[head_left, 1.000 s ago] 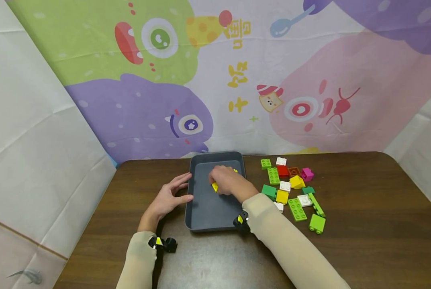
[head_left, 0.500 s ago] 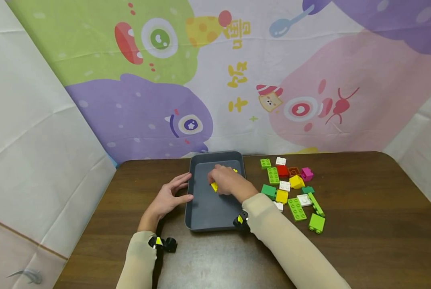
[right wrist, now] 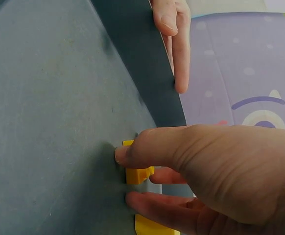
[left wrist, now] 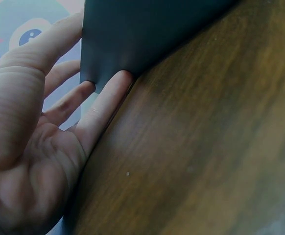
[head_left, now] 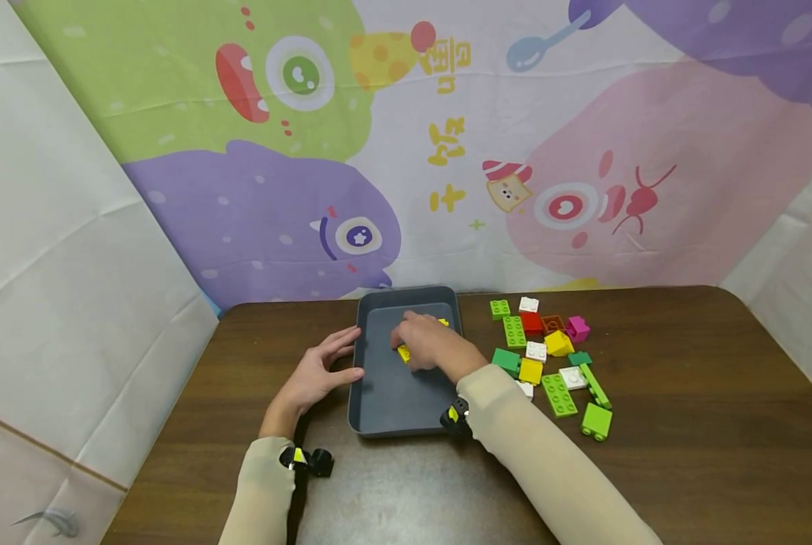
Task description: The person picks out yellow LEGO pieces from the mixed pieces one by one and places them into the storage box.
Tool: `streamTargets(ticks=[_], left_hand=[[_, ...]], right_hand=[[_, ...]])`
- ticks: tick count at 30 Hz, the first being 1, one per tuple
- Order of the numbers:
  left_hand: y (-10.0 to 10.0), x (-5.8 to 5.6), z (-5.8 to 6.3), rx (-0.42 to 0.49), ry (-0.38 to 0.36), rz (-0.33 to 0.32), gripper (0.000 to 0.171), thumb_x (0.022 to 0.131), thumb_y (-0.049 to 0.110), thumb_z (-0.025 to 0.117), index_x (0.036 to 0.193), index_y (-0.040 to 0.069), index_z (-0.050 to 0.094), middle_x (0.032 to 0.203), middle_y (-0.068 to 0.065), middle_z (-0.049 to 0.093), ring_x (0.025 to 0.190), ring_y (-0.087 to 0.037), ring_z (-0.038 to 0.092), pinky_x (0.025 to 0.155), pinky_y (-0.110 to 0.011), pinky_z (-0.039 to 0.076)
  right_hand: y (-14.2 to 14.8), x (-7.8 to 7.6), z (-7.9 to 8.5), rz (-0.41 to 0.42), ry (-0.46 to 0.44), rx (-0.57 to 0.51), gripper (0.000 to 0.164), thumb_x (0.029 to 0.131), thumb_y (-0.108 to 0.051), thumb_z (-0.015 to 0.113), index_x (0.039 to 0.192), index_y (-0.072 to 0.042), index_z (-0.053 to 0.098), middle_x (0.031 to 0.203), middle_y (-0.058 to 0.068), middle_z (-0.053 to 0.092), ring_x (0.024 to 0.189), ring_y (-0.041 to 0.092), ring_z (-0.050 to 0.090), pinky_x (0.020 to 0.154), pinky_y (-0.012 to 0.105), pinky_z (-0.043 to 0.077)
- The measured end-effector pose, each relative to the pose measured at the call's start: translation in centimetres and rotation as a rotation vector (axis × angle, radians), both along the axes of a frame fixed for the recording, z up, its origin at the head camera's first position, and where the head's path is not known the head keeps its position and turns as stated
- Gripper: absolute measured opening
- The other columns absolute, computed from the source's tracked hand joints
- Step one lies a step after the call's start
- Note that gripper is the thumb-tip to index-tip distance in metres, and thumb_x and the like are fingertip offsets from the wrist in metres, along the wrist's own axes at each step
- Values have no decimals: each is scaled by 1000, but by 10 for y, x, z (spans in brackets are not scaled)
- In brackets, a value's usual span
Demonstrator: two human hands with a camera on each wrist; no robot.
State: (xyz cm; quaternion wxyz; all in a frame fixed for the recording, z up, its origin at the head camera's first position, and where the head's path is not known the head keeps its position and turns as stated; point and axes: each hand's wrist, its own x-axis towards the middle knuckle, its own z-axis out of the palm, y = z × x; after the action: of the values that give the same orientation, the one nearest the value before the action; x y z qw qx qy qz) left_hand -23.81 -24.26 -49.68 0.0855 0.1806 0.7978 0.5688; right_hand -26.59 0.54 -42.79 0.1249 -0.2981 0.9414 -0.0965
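A dark grey tray (head_left: 406,405) lies on the table. My left hand (head_left: 317,376) rests against its left side, with thumb and fingers fairly straight on the outer wall, as the left wrist view also shows. Inside the tray, my right hand (head_left: 433,344) reaches down and holds a yellow toy building block (head_left: 404,353) between thumb and fingers. The right wrist view shows this yellow block (right wrist: 137,175) on the tray floor, partly covered by the thumb. A second yellow piece (right wrist: 154,226) lies beside the fingers. Farther back in the tray, some yellow (head_left: 443,322) shows past the right hand.
Right of the tray, several loose building blocks lie on the table, among them a light green block (head_left: 559,395), a yellow block (head_left: 531,372), a red block (head_left: 531,323) and a magenta block (head_left: 578,328). A printed cloth (head_left: 446,250) hangs behind the table.
The right hand's fingers have spread slightly around the yellow block. The left hand, tray and loose blocks have stayed in place.
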Motion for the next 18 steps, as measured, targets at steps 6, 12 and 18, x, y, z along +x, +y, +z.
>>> streamTargets(ticks=[6,12,18], left_hand=[[0,0,0,-6,2,2,76,87,18,78,154,14,42,162,-4,35,140,-38,43,116,-63,33],[-1,0,-1,-6,0,0,76,87,19,78,154,14,42,163,-3,34,140,-38,42,116,-63,33],[-1,0,-2,-5,11,-10,75,88,18,77,154,14,41,163,-4,32,140,-39,41,117,-64,31]], right_hand=[[0,1,1,2,-4,5,40,84,-14,80,123,-19,73,133,11,61,120,31,57,106,48,50],[1,1,1,10,1,4,40,84,-14,80,123,-19,73,130,9,62,118,30,58,106,47,50],[2,0,3,38,16,15,41,84,-15,80,124,-18,72,128,8,62,115,28,60,102,45,52]])
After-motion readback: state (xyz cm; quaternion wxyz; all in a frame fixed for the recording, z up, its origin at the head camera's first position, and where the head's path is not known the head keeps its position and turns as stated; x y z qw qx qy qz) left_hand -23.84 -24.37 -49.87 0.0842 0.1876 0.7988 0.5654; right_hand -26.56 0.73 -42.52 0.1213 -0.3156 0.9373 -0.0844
